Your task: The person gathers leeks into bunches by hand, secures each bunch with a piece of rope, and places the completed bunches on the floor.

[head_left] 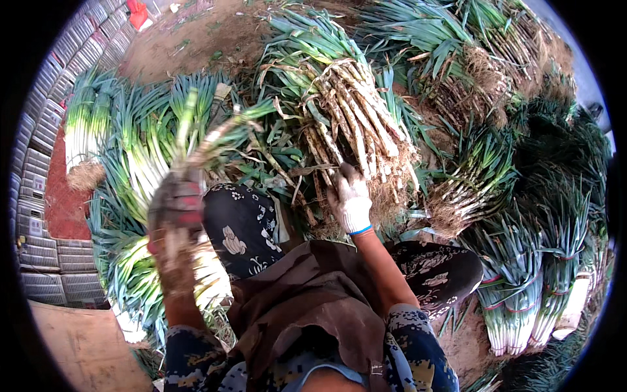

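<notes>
My left hand point(177, 202), in a dark and red glove, is smeared by motion over the left pile. It is closed around a long green onion point(219, 134), whose green top points up and right and whose roots hang below the hand. My right hand point(350, 198) wears a white glove with a blue cuff. Its fingers are bent onto a stalk at the lower left edge of a big bundle of unpeeled green onions point(356, 111), with brown skins and shaggy roots. Peeled green onions point(140, 153) with white stems lie at my left.
Stacked grey plastic crates point(34, 196) line the left side, with a wooden board point(85, 343) below them. More unpeeled bundles point(470, 85) lie at the far right. Tied bundles of clean green onions point(522, 307) stand at the near right. My patterned knees point(238, 225) flank the bundle.
</notes>
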Tool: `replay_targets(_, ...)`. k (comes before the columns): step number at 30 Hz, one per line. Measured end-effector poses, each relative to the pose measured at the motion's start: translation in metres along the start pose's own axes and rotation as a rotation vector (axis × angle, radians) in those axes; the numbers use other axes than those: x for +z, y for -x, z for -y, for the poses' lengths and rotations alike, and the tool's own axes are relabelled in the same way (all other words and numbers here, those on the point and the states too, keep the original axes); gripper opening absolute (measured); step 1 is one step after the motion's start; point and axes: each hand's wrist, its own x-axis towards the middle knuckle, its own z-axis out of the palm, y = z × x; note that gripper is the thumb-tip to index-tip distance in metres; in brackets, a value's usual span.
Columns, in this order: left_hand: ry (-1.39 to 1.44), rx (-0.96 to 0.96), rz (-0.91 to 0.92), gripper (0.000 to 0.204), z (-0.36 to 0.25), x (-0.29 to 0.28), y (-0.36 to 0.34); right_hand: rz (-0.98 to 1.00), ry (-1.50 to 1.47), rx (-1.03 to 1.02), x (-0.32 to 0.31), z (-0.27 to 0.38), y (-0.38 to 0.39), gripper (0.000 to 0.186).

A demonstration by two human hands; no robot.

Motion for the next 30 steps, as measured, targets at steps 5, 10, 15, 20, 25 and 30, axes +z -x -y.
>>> replay_targets(5,-0.152,0.070,0.222,0.033,0.001,0.073,0.014,0.147,-0.158,0.198,-0.002,0.011,0.034,0.041)
replay_targets(10,-0.192,-0.064,0.333,0.032,0.025,0.078,-0.048,0.056,-0.365,0.324,-0.020,0.018,0.029,0.026)
replay_targets(15,-0.303,0.039,0.163,0.024,0.050,-0.004,-0.087,0.093,-0.757,0.572,-0.008,0.031,0.037,0.024)
replay_targets(20,-0.365,0.058,-0.170,0.022,0.080,-0.154,-0.109,-0.173,-0.902,0.545,-0.048,0.060,0.049,0.040)
replay_targets(25,-0.448,0.061,-0.253,0.019,0.124,-0.169,-0.116,-0.319,-0.635,0.197,-0.073,0.088,0.037,0.049)
replay_targets(30,-0.419,0.079,-0.354,0.022,0.123,-0.190,-0.120,-0.299,-0.259,0.115,-0.040,0.068,0.031,0.044)
